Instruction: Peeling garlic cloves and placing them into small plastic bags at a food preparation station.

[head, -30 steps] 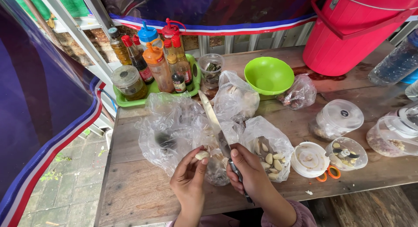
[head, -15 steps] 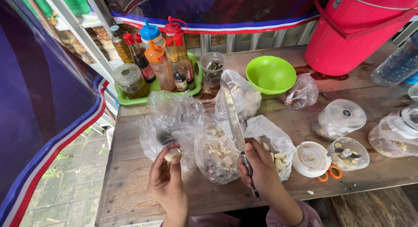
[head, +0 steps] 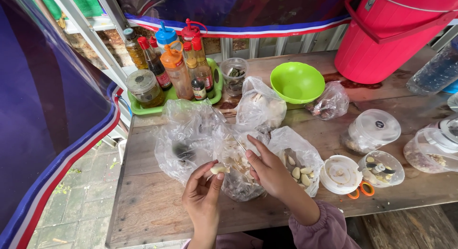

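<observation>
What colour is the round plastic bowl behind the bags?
The round plastic bowl is bright lime green, seen best in the head view.

Two hands peeling garlic over plastic bags on a wooden table.

We see the left hand pinching a pale peeled garlic clove between thumb and fingertips. The right hand grips a thin-bladed knife, blade pointing away over a crumpled clear plastic bag of peelings. Just right of it lies a clear bag of garlic cloves. Beyond stand a lime-green plastic bowl, a green tray of sauce bottles and a red plastic bucket.
</observation>
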